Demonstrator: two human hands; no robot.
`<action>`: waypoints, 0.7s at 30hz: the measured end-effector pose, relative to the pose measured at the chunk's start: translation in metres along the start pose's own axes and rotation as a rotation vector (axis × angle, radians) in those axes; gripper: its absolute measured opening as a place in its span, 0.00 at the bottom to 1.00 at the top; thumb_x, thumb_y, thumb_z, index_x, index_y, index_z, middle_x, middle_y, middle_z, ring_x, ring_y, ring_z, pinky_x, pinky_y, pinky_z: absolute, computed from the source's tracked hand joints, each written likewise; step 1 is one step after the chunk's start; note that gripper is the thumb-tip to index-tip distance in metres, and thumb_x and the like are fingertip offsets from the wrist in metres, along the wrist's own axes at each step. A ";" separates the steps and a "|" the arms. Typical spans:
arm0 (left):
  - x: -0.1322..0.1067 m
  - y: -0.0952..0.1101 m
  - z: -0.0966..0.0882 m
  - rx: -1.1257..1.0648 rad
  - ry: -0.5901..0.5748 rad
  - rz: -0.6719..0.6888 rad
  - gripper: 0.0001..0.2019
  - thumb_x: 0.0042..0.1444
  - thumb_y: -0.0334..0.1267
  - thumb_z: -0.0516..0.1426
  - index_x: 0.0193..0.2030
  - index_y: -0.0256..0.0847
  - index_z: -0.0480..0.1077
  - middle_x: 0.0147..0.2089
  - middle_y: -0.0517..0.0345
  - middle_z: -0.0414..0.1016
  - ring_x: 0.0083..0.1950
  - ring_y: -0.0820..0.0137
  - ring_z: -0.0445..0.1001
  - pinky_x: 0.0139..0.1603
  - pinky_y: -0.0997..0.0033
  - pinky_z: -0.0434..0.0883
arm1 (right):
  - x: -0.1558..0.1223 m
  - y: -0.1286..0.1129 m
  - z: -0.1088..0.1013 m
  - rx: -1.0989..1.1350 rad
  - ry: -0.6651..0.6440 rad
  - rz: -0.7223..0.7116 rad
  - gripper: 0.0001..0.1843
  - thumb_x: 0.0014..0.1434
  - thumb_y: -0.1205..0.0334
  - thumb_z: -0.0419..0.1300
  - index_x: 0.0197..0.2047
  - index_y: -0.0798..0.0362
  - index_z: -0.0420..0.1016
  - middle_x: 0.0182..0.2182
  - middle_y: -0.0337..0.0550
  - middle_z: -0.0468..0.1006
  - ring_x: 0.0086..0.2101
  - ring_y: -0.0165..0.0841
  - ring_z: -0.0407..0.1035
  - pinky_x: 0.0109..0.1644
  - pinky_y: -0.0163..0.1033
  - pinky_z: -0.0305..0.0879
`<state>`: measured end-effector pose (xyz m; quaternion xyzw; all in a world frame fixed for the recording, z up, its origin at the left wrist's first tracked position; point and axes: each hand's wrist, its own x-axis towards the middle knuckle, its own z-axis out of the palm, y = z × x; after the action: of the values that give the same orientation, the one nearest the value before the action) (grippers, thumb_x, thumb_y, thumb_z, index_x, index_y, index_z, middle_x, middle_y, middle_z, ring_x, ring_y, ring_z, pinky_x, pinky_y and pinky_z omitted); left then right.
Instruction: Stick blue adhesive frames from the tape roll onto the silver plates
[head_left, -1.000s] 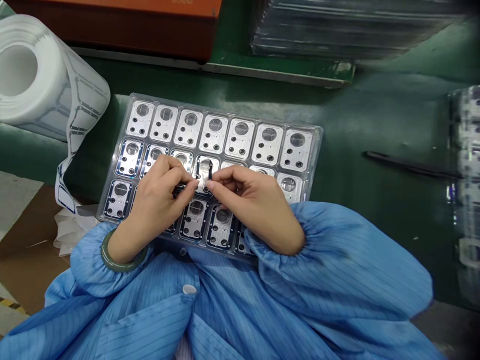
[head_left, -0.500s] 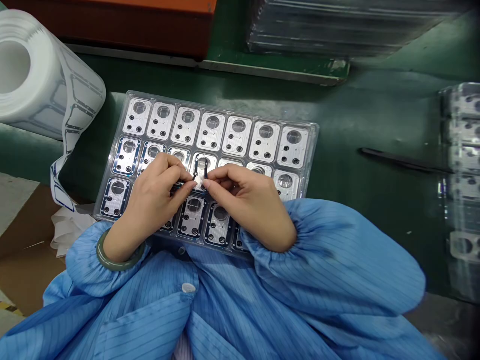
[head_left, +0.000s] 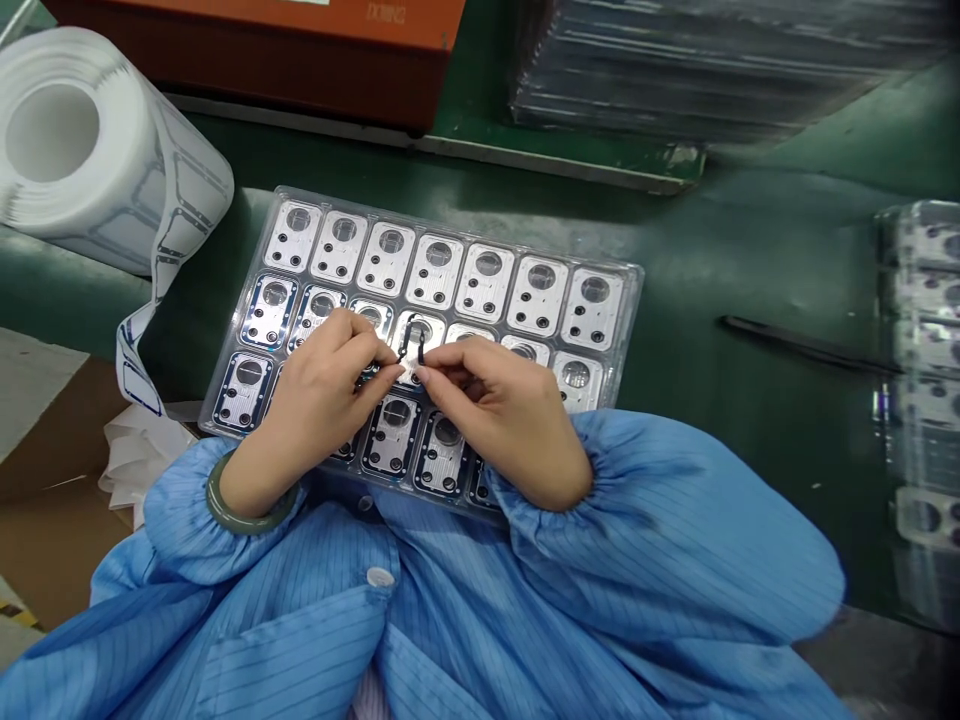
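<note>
View: head, 1 only.
Landmark: a clear plastic tray point(head_left: 631, 320) was seen on a green mat point(head_left: 750, 230), and 3 rows of 7 metal plates point(head_left: 487, 283) were held in it.
Left hand point(head_left: 319, 405): it was nearly closed over the tray's middle row, with a thin black loop point(head_left: 411, 345) pinched at the fingertips.
Right hand point(head_left: 499, 420): it was likewise nearly closed, and the same loop was pinched from the other side.
Loop: it was held just above the 4th plate of the middle row.
Left of tray: a white film roll point(head_left: 82, 130) was placed.
Right of tray: a slim black tool point(head_left: 810, 345) was laid on the mat.
Beyond tray: an orange box point(head_left: 247, 60) was seen.
</note>
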<state>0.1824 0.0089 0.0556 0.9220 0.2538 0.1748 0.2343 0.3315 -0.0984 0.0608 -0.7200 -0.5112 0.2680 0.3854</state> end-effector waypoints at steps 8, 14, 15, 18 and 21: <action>-0.001 -0.001 0.001 -0.007 0.012 0.000 0.01 0.59 0.33 0.57 0.36 0.40 0.68 0.37 0.56 0.67 0.38 0.69 0.69 0.36 0.69 0.67 | 0.000 0.000 0.001 -0.101 0.018 -0.111 0.06 0.61 0.66 0.56 0.35 0.53 0.74 0.31 0.42 0.77 0.31 0.32 0.71 0.35 0.37 0.66; -0.001 -0.002 0.002 -0.012 0.014 0.004 0.01 0.58 0.33 0.57 0.36 0.40 0.68 0.37 0.55 0.67 0.38 0.69 0.69 0.35 0.69 0.67 | -0.001 0.003 0.003 -0.175 0.025 -0.211 0.08 0.63 0.65 0.54 0.36 0.53 0.74 0.31 0.43 0.78 0.33 0.33 0.71 0.36 0.37 0.65; -0.001 -0.003 0.002 -0.012 0.013 0.005 0.01 0.59 0.33 0.57 0.36 0.40 0.68 0.37 0.56 0.67 0.38 0.69 0.69 0.35 0.69 0.67 | -0.001 0.003 0.003 -0.189 0.018 -0.225 0.08 0.63 0.65 0.54 0.36 0.54 0.74 0.31 0.44 0.77 0.33 0.33 0.71 0.36 0.38 0.65; -0.001 -0.004 0.002 -0.018 0.006 0.007 0.02 0.59 0.34 0.57 0.36 0.39 0.68 0.37 0.55 0.67 0.38 0.69 0.69 0.35 0.69 0.67 | -0.001 0.003 0.002 -0.226 -0.011 -0.239 0.09 0.64 0.65 0.53 0.37 0.55 0.74 0.31 0.46 0.77 0.33 0.34 0.71 0.35 0.38 0.65; -0.001 -0.004 -0.001 -0.043 -0.026 0.016 0.01 0.59 0.33 0.56 0.37 0.39 0.68 0.38 0.55 0.67 0.40 0.69 0.69 0.37 0.69 0.68 | -0.001 0.002 0.001 -0.234 -0.040 -0.223 0.08 0.64 0.65 0.54 0.37 0.54 0.74 0.32 0.45 0.77 0.33 0.33 0.70 0.34 0.37 0.64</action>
<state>0.1790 0.0117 0.0544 0.9209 0.2397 0.1701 0.2562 0.3319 -0.0999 0.0585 -0.6934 -0.6231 0.1763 0.3160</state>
